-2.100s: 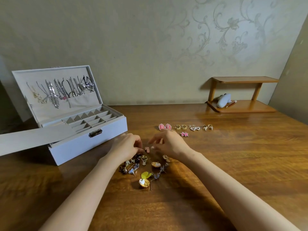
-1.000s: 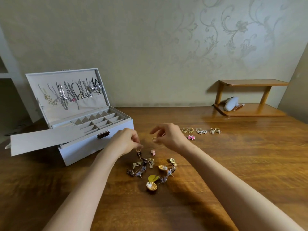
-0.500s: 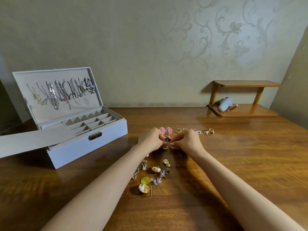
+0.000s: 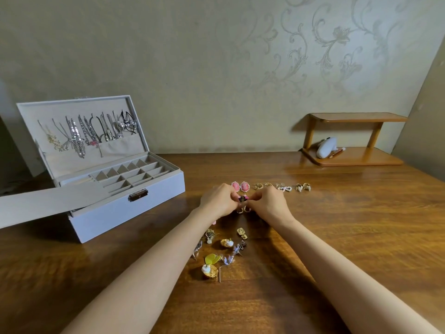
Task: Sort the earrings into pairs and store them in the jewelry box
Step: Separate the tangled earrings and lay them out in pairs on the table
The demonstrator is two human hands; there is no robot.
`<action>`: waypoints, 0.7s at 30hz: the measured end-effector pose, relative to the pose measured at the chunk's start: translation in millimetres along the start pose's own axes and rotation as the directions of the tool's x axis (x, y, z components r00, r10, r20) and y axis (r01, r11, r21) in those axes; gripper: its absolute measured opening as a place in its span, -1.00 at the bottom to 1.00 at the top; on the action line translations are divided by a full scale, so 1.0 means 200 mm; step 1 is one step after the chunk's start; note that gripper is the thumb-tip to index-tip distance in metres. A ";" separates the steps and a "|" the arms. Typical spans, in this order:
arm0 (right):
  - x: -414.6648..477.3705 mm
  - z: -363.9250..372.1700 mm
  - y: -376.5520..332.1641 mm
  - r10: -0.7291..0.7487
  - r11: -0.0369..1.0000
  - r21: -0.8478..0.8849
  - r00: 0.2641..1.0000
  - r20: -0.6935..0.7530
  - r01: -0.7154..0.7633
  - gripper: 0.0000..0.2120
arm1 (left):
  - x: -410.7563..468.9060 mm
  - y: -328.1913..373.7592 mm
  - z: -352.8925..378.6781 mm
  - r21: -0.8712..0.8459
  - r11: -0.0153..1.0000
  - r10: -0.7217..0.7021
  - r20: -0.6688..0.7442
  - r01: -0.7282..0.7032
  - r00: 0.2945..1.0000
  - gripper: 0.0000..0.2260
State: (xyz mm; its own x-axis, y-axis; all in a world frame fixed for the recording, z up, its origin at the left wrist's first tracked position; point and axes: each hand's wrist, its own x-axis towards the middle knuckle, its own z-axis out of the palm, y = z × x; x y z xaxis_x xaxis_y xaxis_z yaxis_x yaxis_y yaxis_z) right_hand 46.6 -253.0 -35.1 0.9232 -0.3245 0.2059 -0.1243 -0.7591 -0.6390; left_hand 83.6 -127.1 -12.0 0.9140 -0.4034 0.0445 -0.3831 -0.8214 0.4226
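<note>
Left hand (image 4: 218,201) and right hand (image 4: 270,204) meet fingertip to fingertip at frame centre. Fingers curled, each pinching one of the gold hoops (image 4: 243,210), which show directly under the fingertips. Pink oval earrings (image 4: 240,186) just above the hands. Unsorted pile (image 4: 222,249) below, between the forearms. Jewelry box (image 4: 125,208) open, left of frame, well apart.

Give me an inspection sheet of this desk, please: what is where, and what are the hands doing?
Surface: wooden table, glossy.
Job's things: jewelry box open at left; sorted pairs in a row, pink earrings leftmost; unsorted pile nearer the person.
Clutter: necklaces hanging in the box lid.
Hands: left hand and right hand meet, each apparently pinching one of the gold hoop earrings.
Cables: nothing seen.
Surroundings: patterned wall; wooden shelf holding a white object.
</note>
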 end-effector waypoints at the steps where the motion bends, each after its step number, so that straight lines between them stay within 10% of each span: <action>1: -0.01 -0.01 0.00 -0.013 1.000 -0.001 1.000 -0.011 0.013 -0.92 | -0.01 0.00 -0.01 -0.003 1.000 0.006 -0.002 -0.006 1.000 -0.88; 10: -0.22 -0.24 -0.06 -0.406 0.906 0.105 0.775 0.484 0.409 -0.88 | -0.17 -0.13 -0.20 0.013 0.997 0.070 -0.005 -0.070 0.998 -0.89; 21: -0.23 -0.18 -0.01 -0.379 0.920 0.072 0.825 0.418 0.386 -0.90 | -0.29 -0.22 -0.25 -0.039 0.968 0.248 0.234 -0.246 0.940 -0.89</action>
State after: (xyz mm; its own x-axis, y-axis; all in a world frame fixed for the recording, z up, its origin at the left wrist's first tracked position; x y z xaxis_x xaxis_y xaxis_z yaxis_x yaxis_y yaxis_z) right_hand -9.1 -257.5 -16.9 0.9613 0.2560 0.1021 0.2681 -0.7827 -0.5617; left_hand 54.2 -47.2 11.0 0.7326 -0.6776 -0.0651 -0.5908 -0.6804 0.4335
